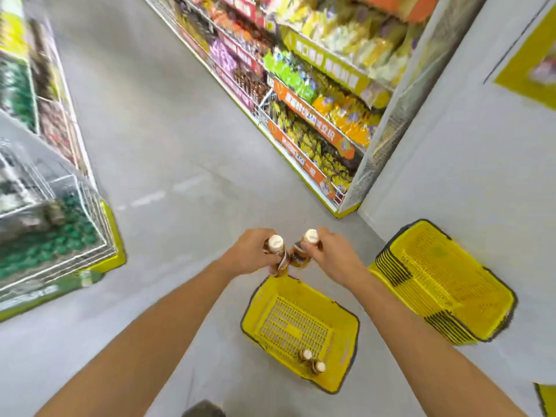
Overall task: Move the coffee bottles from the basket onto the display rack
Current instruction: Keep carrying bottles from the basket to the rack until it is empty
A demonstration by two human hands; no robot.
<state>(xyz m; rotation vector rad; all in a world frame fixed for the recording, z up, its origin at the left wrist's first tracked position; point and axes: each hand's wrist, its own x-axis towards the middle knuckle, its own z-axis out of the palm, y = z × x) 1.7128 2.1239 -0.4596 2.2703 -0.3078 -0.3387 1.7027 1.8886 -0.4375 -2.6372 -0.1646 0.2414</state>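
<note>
Head camera looks steeply down, somewhat blurred.

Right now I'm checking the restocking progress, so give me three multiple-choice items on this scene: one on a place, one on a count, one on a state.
1. Where does the stack of empty yellow baskets stand?
A. To the right of the single basket, by the white wall
B. On the left shelf
C. In the middle of the aisle, far ahead

2. How many coffee bottles are left in the basket on the floor?
A. None
B. Two
C. Five

3. What are the hands doing?
A. Both empty
B. Only the left holds a bottle
C. Each holds one bottle

Key: 1 A, the stack sits right of the basket near the wall; 2 B, two white-capped bottles stand in its near corner; 3 C, the left hand and the right hand each grip a bottle.
</note>
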